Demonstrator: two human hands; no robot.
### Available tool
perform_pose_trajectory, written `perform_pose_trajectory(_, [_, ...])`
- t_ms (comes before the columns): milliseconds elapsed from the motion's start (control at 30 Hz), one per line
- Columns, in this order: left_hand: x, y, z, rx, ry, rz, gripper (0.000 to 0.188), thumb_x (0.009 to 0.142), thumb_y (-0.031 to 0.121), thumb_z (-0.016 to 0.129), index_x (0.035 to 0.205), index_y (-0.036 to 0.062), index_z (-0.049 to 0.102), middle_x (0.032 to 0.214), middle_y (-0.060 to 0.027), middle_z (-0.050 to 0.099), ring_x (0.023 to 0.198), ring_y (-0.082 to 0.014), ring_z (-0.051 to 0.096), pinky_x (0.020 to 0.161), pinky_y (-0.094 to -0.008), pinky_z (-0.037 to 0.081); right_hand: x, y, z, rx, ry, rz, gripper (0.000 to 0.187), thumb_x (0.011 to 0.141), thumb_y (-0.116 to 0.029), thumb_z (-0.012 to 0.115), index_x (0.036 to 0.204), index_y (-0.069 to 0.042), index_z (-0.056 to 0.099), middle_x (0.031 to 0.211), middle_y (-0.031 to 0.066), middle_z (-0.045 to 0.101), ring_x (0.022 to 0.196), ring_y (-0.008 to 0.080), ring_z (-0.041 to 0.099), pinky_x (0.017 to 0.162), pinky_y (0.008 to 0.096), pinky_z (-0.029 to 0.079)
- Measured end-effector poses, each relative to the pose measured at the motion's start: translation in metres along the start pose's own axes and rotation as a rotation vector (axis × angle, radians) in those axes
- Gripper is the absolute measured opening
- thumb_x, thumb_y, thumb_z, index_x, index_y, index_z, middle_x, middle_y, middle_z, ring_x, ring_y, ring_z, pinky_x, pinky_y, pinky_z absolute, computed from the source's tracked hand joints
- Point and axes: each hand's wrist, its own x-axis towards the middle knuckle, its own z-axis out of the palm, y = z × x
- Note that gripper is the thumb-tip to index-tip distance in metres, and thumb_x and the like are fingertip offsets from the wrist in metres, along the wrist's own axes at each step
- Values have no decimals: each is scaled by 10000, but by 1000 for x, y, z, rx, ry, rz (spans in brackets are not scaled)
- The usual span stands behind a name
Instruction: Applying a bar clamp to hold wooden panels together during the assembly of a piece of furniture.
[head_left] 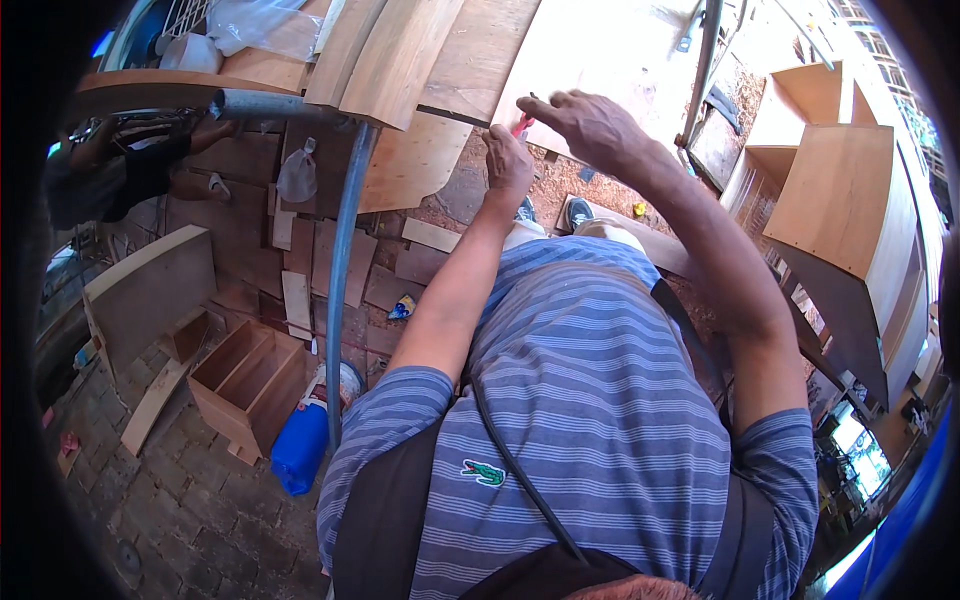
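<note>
Over the near edge of a pale wooden panel, both hands are close together. My left hand is closed round a small red thing, which sticks out past its fingers; its kind is too small to tell. My right hand comes in from the right, just above it, with curled fingers reaching toward the red thing. Whatever its fingertips pinch is hidden. The panel lies flat under and beyond the hands, with brownish smudges on its face.
Long boards lie left of the panel. A grey metal pipe stands at my left. Wooden cabinets stand at the right. On the paved floor are a small shelf box and a blue container. Another person is at far left.
</note>
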Motion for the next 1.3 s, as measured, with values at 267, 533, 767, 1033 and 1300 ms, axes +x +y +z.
perform_pose_trajectory(267, [2, -5, 0, 74, -63, -9, 288, 895, 147, 552, 998, -60, 379, 987, -310, 480, 850, -469, 570, 739, -520, 462, 29, -1, -14, -477, -163, -265, 171, 874, -184, 549, 905, -45, 644, 905, 56, 589, 890, 185, 527, 828, 299, 431])
perform_pose_trajectory(533, [3, 9, -6, 58, -173, -59, 232, 912, 131, 484, 1008, -57, 389, 831, -312, 588, 803, -459, 595, 734, -518, 456, 39, -4, -14, -446, -8, -366, 158, 765, -271, 636, 775, -117, 671, 844, 43, 649, 886, 200, 598, 765, 314, 454])
perform_pose_trajectory(767, [4, 20, -9, 76, -178, -85, 239, 922, 150, 475, 1008, -54, 385, 816, -329, 599, 808, -473, 604, 711, -527, 457, 61, 1, -1, -73, -84, 2, 217, 803, -288, 646, 786, -74, 676, 667, 120, 651, 656, 276, 658, 588, 420, 495])
perform_pose_trajectory(1033, [8, 20, -15, 110, -231, -55, 251, 916, 137, 498, 1033, -49, 375, 866, -329, 608, 824, -474, 609, 703, -543, 467, 72, 27, -1, 745, -222, 534, 262, 734, -218, 534, 788, -10, 684, 779, 210, 667, 753, 334, 666, 672, 433, 524])
perform_pose_trajectory(1300, [8, 21, -23, 137, -287, -36, 238, 900, 87, 509, 1043, -45, 373, 888, -317, 612, 829, -472, 611, 717, -543, 466, 47, 27, -2, 45, 312, -143, 539, 785, -412, 699, 1158, -36, 599, 1312, 144, 513, 1240, 305, 442, 1020, 413, 402])
